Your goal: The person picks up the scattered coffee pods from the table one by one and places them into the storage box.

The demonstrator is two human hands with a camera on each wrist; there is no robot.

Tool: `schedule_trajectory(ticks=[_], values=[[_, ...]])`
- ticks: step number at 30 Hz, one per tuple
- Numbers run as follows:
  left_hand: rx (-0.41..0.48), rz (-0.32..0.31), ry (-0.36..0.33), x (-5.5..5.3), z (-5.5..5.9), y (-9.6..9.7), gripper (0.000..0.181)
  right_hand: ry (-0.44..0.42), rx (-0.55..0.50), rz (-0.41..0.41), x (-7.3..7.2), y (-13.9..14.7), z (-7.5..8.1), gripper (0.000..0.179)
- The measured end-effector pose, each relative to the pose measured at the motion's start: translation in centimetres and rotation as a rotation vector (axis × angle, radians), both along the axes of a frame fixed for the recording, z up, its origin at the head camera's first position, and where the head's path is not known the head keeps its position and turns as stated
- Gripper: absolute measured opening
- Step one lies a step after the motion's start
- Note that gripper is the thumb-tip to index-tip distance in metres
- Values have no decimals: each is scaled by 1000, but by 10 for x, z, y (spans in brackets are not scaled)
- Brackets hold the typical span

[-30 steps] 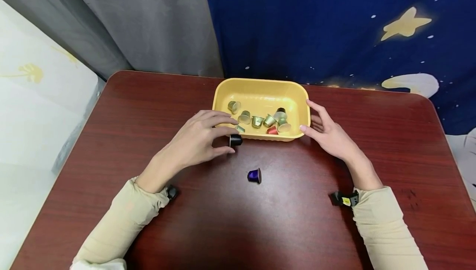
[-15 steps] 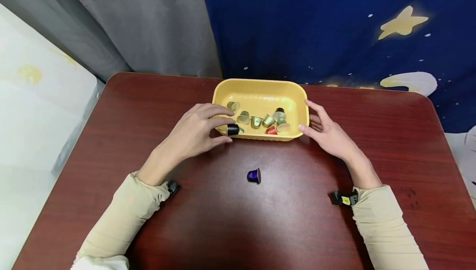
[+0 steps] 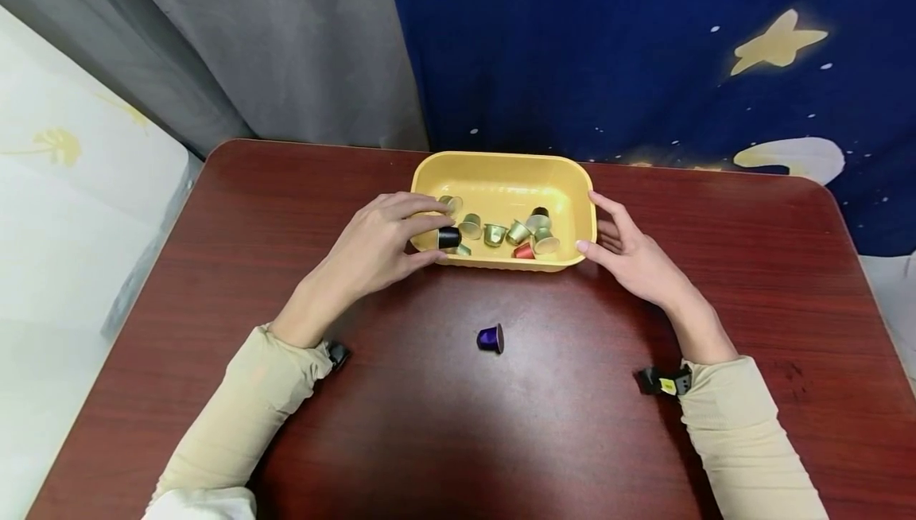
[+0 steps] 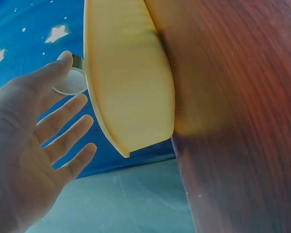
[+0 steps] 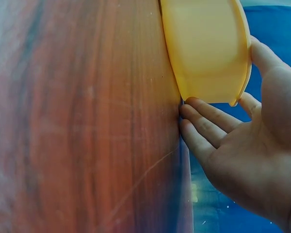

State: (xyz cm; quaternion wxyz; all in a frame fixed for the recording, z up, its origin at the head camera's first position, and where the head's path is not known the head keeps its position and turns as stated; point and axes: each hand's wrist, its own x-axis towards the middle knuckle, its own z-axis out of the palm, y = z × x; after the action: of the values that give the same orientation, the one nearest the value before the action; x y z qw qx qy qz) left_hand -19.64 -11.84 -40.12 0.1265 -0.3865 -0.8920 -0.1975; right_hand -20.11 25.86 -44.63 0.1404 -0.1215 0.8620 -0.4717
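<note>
In the head view my left hand [image 3: 382,246] is over the near left part of a yellow plastic bin [image 3: 501,264]. Its thumb and fingers pinch a black coffee capsule [image 3: 448,238] at rim height; the left wrist view shows this capsule's pale round lid [image 4: 70,81] beside the bin wall. My right hand [image 3: 633,258] touches the bin's right end, thumb at the near corner and forefinger along the rim. From the right wrist view, its other fingers [image 5: 203,127] extend below the end wall. A purple coffee capsule [image 3: 490,339] lies on its side in front of the bin.
Several green capsules [image 3: 494,234] and a red capsule [image 3: 524,251] lie inside the bin, mostly toward its near side and right. The bin stands near the far edge of the reddish-brown table [image 3: 572,440]. Grey and blue curtains [image 3: 608,43] hang behind.
My left hand has moved away from me with the black capsule, from in front of the bin's near rim to over its inside. The right hand and the purple capsule have stayed put.
</note>
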Motion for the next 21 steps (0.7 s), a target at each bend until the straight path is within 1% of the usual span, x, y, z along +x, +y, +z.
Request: schedule_trajectory(ticks=[4,12,21], values=[[7,4,5,-5,-1,0,43,3,-2,-3,0,1,0,72],[-6,10,22,-15,-4,2,44,3,-3,-4,0,2,3,72],[-23,11,9,-21,-6,2,43,-14,4,2,0,1,4,73]])
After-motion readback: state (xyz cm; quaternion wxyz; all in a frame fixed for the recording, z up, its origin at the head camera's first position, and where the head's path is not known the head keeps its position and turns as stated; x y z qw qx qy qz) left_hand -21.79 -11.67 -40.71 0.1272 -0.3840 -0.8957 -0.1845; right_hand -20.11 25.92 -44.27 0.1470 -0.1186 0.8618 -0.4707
